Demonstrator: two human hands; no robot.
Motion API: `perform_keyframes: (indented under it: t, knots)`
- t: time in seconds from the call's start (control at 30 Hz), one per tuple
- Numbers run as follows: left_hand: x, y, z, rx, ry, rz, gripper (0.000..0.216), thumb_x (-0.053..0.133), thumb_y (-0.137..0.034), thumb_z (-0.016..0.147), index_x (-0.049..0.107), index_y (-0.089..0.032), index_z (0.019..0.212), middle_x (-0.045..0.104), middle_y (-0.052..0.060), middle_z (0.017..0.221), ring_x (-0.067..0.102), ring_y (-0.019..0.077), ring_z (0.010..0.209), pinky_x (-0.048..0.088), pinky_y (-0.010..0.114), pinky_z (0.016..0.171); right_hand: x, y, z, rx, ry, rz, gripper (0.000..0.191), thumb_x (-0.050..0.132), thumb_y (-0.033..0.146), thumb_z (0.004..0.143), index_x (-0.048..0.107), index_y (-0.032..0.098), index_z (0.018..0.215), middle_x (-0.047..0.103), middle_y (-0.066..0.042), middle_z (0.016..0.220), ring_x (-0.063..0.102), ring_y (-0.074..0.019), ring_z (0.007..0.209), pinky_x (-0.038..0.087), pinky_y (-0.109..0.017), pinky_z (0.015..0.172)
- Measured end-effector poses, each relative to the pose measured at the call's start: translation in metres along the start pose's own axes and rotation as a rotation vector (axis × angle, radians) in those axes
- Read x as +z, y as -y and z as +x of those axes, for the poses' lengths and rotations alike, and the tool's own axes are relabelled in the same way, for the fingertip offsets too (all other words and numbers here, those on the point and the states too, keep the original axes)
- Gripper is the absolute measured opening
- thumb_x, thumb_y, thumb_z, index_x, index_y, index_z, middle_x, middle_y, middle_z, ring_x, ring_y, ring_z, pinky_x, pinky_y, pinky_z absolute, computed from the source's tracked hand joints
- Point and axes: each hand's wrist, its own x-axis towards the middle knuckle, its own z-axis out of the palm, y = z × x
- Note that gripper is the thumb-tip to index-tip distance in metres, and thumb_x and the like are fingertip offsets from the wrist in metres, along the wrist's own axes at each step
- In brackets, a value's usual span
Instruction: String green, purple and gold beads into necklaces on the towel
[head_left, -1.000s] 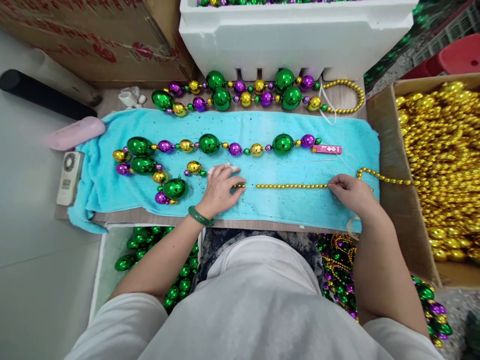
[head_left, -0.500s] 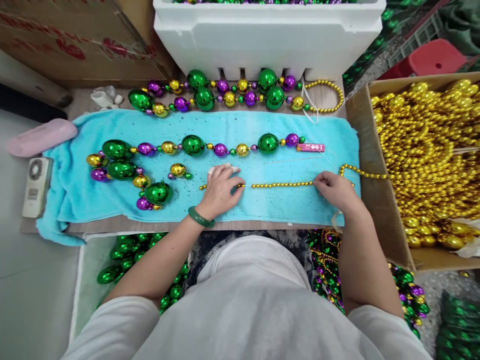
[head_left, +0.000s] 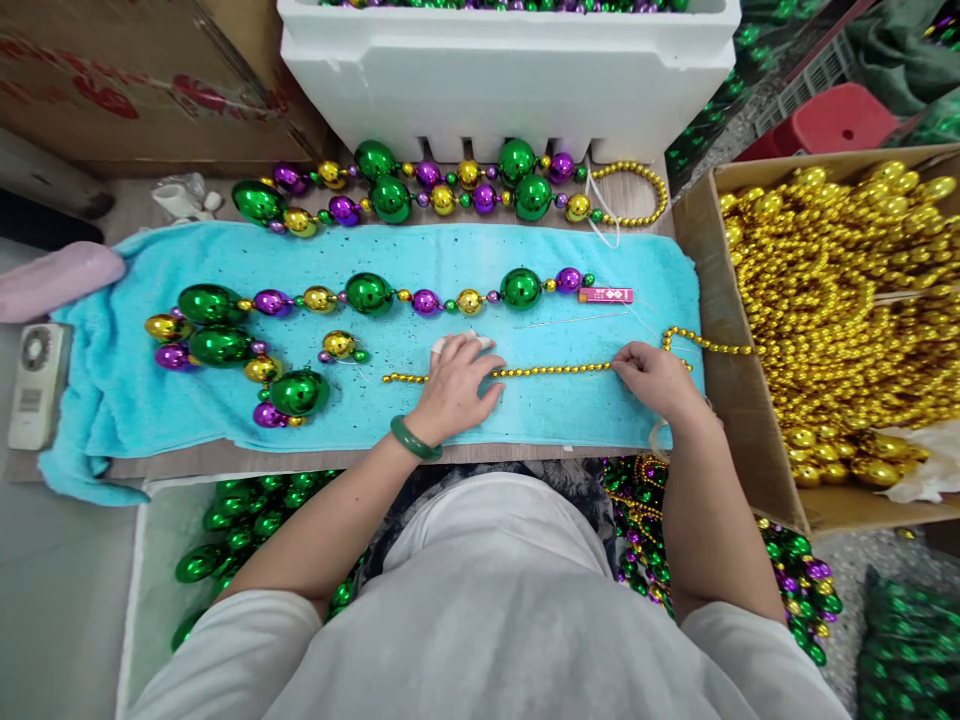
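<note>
A row of small gold beads [head_left: 555,370] lies strung along a thread on the turquoise towel [head_left: 135,370]. My left hand [head_left: 457,385], a green bangle on its wrist, rests curled over the row's middle, with a short run of gold beads showing to its left. My right hand [head_left: 652,380] pinches the strand at its right end, where the beads trail on into a cardboard box of gold beads [head_left: 847,320]. A strand of large green, purple and gold balls [head_left: 367,295] lies just beyond both hands, ending at a pink tag [head_left: 606,295].
A second big-ball strand [head_left: 442,190] lies behind the towel, before a white foam box [head_left: 510,80]. A small white fan [head_left: 30,385] and a pink case [head_left: 52,280] sit at the left. More bead strands lie below the table's edge.
The gold bead row has slid leftward under my left hand, so more beads now show to its left. My right hand has followed it leftward. The view has shifted right.
</note>
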Motion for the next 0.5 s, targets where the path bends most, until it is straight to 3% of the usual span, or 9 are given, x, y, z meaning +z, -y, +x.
perform_keyframes:
  t: [0.13, 0.33, 0.5]
  knots:
    - [-0.009, 0.002, -0.007, -0.01, -0.037, 0.025, 0.027, 0.056, -0.03, 0.085, 0.066, -0.024, 0.11, 0.061, 0.007, 0.127, 0.043, 0.0311, 0.128, 0.027, 0.053, 0.112, -0.001, 0.0, 0.0, 0.014, 0.0, -0.011, 0.019, 0.05, 0.037, 0.078, 0.062, 0.022, 0.081, 0.065, -0.002, 0.069, 0.055, -0.0178, 0.061, 0.036, -0.029, 0.059]
    - [-0.043, 0.049, -0.046, -0.18, -0.194, 0.052, 0.03, 0.049, -0.016, 0.083, 0.067, -0.02, 0.107, 0.064, 0.009, 0.109, 0.055, 0.0258, 0.11, 0.041, 0.046, 0.101, 0.001, -0.006, 0.005, 0.05, 0.023, -0.016, 0.02, 0.051, 0.038, 0.077, 0.062, 0.023, 0.083, 0.066, -0.003, 0.069, 0.056, -0.0197, 0.063, 0.037, -0.031, 0.06]
    - [-0.049, 0.076, -0.069, -0.191, -0.178, 0.075, 0.03, 0.048, -0.014, 0.083, 0.067, -0.019, 0.106, 0.062, 0.01, 0.112, 0.054, 0.0254, 0.115, 0.039, 0.047, 0.106, -0.002, 0.0, 0.003, 0.075, 0.006, -0.058, 0.018, 0.054, 0.036, 0.076, 0.064, 0.023, 0.081, 0.067, -0.004, 0.069, 0.058, -0.0215, 0.065, 0.037, -0.032, 0.061]
